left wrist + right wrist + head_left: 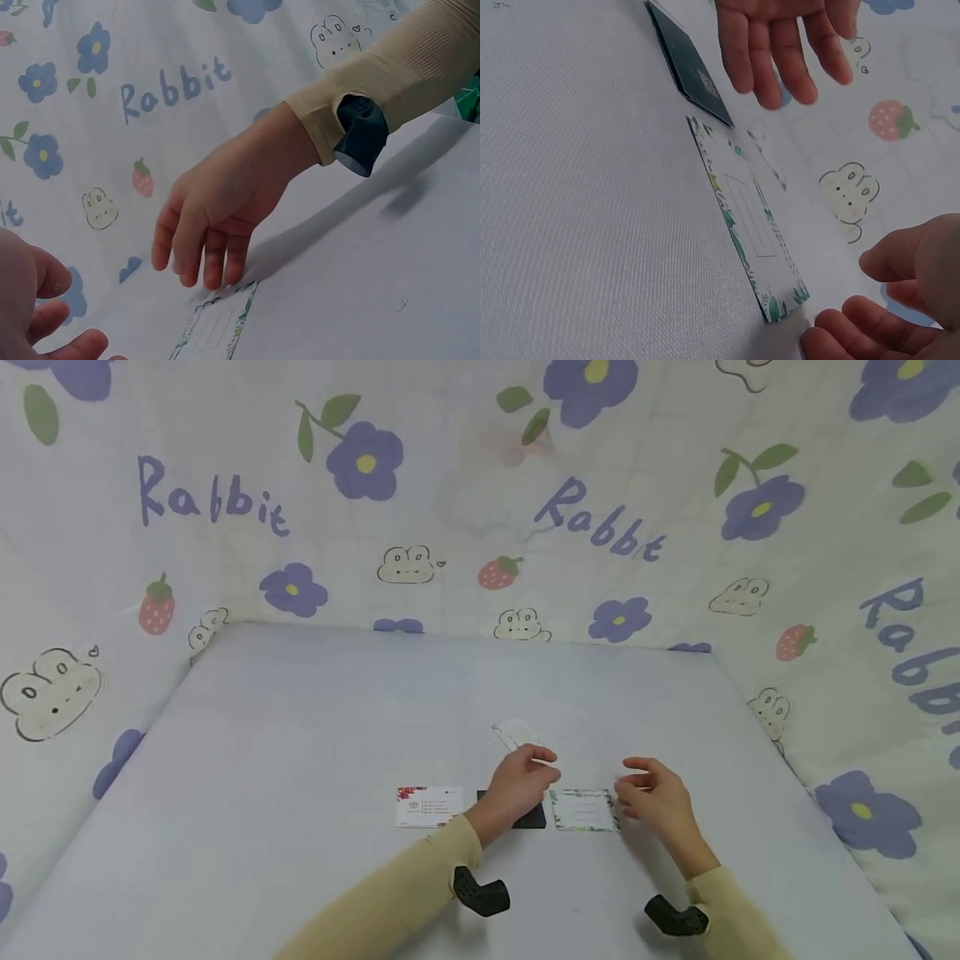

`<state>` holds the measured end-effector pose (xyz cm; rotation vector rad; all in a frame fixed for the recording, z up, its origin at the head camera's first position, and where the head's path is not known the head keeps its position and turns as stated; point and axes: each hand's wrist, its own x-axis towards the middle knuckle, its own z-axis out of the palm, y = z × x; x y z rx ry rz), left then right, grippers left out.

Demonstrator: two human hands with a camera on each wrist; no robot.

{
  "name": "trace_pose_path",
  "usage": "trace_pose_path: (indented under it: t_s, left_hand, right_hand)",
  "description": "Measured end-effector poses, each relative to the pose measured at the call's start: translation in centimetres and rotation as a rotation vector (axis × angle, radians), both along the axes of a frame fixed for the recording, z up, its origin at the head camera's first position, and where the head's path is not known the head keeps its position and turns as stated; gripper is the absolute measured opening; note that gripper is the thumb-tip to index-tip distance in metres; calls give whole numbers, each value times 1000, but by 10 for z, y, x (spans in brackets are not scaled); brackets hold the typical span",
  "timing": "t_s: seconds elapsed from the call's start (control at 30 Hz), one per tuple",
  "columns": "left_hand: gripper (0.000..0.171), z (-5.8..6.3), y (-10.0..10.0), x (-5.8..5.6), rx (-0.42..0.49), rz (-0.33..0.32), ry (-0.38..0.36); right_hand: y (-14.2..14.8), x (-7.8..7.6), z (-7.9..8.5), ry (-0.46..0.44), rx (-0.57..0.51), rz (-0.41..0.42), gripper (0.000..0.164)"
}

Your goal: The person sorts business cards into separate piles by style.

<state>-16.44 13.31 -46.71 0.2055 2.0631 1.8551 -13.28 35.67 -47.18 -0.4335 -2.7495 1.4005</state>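
Observation:
My left hand (519,785) hovers over the dark card stack (534,817), its fingers loosely bent and nothing between them. Beside the right end of a white card with a green leaf border (585,810) is my right hand (656,797), also holding nothing. In the right wrist view, that leaf-bordered card (751,217) lies flat, and the dark stack (690,67) lies past its far end. Further back, a pale card (512,732) lies at a slant, partly hidden by the left hand. Left of the dark stack is a white card with a red floral corner (430,807).
The cards lie on a white tabletop (300,718). A cloth printed with flowers, rabbits and strawberries (450,485) rises behind and at both sides. Each cuff of the beige sleeves (405,893) carries a black wrist piece (482,893).

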Motion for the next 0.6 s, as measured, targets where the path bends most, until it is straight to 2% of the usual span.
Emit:
trace_pose_path:
  t_s: [0.13,0.23,0.6]
  left_hand:
    - [28,-2,15,1,-69,-12,10]
    - [30,-4,20,2,-88,-12,13]
    - [34,-5,30,0,-69,-9,-7]
  right_hand:
    - [-6,0,-2,-1,-62,-7,45]
    - [-9,0,-2,-10,-88,-15,45]
    - [-5,-5,4,-12,-110,-20,45]
